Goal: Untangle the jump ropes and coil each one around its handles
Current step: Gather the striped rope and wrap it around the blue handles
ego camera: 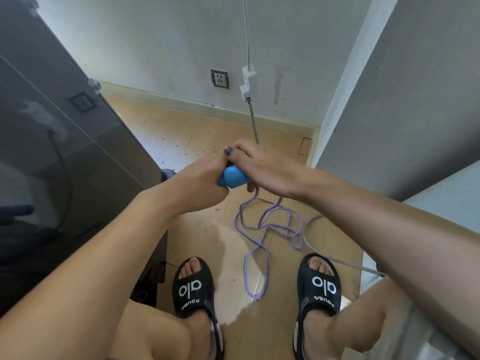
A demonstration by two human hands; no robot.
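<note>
Left hand (200, 175): gripping blue handle (232, 178).
Right hand (262, 165): fingers curled over same handle's dark end.
Rope (262, 229): purple-white, hanging, loosely looped on floor (207, 229) between sandals (193, 287).

Handle (232, 177) between the hands: light blue. Rope (262, 229) below them: purple-and-white twist. Sandals (193, 289): black, white lettering. Floor (187, 136): tan. Wall (155, 48): pale grey.

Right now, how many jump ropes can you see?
1: a purple-and-white rope trailing from the blue handle in both hands onto the floor between the sandals. Others may be out of view.
</note>
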